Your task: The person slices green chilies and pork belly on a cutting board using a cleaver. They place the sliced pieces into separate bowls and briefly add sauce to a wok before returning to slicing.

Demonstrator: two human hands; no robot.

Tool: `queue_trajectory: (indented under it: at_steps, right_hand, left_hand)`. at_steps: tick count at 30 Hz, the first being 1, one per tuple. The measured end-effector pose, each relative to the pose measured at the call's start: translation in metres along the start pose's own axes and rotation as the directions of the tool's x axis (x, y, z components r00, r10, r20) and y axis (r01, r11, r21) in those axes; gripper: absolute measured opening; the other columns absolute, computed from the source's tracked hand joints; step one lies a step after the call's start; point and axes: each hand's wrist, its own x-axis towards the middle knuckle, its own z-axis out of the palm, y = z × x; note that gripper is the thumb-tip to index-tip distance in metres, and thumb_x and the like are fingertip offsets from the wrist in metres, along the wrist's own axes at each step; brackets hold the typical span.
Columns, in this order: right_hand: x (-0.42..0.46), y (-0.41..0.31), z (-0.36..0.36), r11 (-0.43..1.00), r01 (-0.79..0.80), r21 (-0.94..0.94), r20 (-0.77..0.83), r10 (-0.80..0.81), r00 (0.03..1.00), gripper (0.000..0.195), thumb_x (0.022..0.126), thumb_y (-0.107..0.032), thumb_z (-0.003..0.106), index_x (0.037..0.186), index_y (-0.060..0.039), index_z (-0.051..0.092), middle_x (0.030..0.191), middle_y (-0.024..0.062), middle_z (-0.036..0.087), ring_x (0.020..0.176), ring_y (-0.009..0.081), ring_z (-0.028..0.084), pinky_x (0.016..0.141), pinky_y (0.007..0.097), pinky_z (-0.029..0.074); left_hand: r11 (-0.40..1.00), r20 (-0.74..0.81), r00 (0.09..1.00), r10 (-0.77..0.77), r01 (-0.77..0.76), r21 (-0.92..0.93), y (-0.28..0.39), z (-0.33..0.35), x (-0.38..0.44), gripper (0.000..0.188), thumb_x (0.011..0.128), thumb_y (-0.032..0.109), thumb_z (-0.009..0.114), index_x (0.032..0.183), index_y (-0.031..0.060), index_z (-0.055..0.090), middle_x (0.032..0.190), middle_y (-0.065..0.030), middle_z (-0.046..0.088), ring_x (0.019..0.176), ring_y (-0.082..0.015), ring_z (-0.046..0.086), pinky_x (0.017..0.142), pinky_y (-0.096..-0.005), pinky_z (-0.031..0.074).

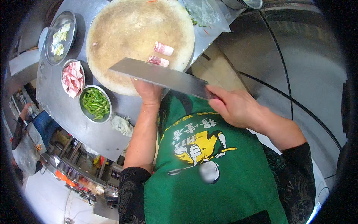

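Observation:
My right hand [233, 105] grips the dark handle of a wide cleaver [156, 74], its blade reaching left above the near edge of a round wooden chopping block [125, 30]. Behind that blade, my left hand [148, 91] is at the block's near rim, its fingers mostly hidden, so what it holds cannot be told. Two pieces of fatty raw meat lie on the block: one piece [163, 49] in full view, the other piece [158, 60] partly covered by the blade.
Left of the block are a bowl of sliced raw meat [73, 78], a bowl of cut green peppers [96, 105] and a basin [49, 42] with pale leaf pieces. A white cloth [123, 126] lies nearby. Plastic bag [208, 15] at right. Another person [28, 137] stands far left.

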Motion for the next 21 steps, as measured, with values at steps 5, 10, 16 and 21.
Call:
queue_trajectory:
  at_steps: [5, 10, 16, 21]
  right_hand:
    - [-0.019, 0.017, -0.006, 0.998, -0.003, 0.059, 0.032, 0.001, 0.999, 0.044, 0.098, -0.035, 0.049, 0.126, -0.0017, 0.055, 0.094, 0.0256, 0.067, 0.087, 0.0449, 0.064, 0.082, 0.0508, 0.05]
    - [0.004, 0.015, -0.008, 0.999, -0.024, 0.044, 0.07, 0.021, 0.997, 0.044, 0.099, -0.029, 0.048, 0.132, -0.0003, 0.052, 0.11, 0.0251, 0.065, 0.096, 0.0437, 0.063, 0.086, 0.0473, 0.05]
    - [0.047, 0.002, 0.0, 0.996, 0.045, 0.071, 0.055, -0.049, 0.997, 0.042, 0.098, -0.039, 0.048, 0.123, -0.0054, 0.055, 0.097, 0.0224, 0.068, 0.088, 0.0434, 0.065, 0.078, 0.0511, 0.051]
    - [0.06, -0.013, -0.006, 0.996, 0.058, 0.065, 0.061, -0.062, 0.996, 0.037, 0.098, -0.038, 0.048, 0.115, -0.0062, 0.056, 0.091, 0.0221, 0.068, 0.085, 0.0432, 0.065, 0.076, 0.0516, 0.051]
  left_hand:
    - [0.997, -0.111, 0.994, 0.01, -0.018, -0.069, 0.01, 0.001, 0.005, 0.014, 0.079, 0.01, 0.067, 0.091, 0.0035, 0.062, 0.091, -0.0153, 0.06, 0.088, -0.0375, 0.053, 0.081, -0.0454, 0.041]
    - [0.997, -0.095, 0.994, 0.059, -0.064, -0.048, 0.025, -0.006, 0.015, 0.013, 0.079, 0.006, 0.064, 0.092, 0.0042, 0.062, 0.091, -0.016, 0.06, 0.086, -0.0378, 0.053, 0.078, -0.0449, 0.04]
    - [0.994, -0.076, 0.997, 0.034, -0.042, -0.106, 0.016, -0.004, 0.013, 0.015, 0.079, 0.006, 0.064, 0.094, 0.0048, 0.064, 0.094, -0.0152, 0.062, 0.089, -0.0382, 0.055, 0.081, -0.0462, 0.041]
    - [0.995, -0.076, 0.997, 0.032, -0.039, -0.094, 0.017, -0.006, 0.011, 0.019, 0.079, 0.006, 0.065, 0.098, 0.0051, 0.065, 0.098, -0.0144, 0.063, 0.092, -0.0385, 0.056, 0.085, -0.0464, 0.042]
